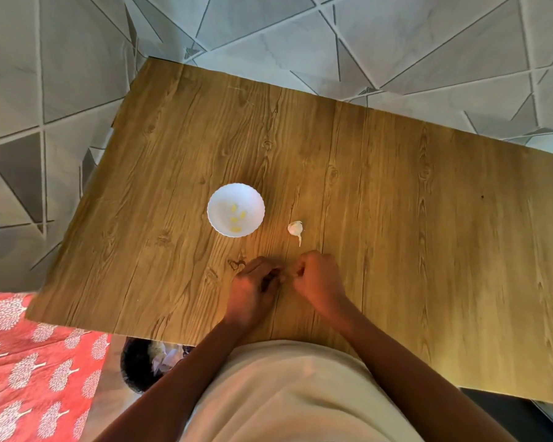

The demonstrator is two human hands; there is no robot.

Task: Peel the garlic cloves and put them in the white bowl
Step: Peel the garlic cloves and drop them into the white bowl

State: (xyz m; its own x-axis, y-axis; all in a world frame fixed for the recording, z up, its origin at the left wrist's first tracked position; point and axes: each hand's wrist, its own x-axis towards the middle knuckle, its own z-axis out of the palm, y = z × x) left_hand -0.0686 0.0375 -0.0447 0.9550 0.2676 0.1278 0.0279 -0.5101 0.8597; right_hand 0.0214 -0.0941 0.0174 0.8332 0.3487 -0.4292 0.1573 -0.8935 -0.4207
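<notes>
Both hands meet low in the middle of the frame, over the wooden table [396,218]. Left hand [253,291] has its fingers curled inward, and right hand [316,282] is curled likewise, their fingertips almost touching; something small seems pinched between them, but it is hidden by the fingers and I cannot tell what it is. Just above the right hand lies a garlic bulb [295,228], white-skinned, its stem pointing down the frame. Left of it, near but apart, stands the white bowl [217,199] with a scalloped rim, holding four peeled cloves [237,218]. At lower left, a dark bin [138,365] is partly covered by the table edge and forearm. No writing is readable anywhere.
</notes>
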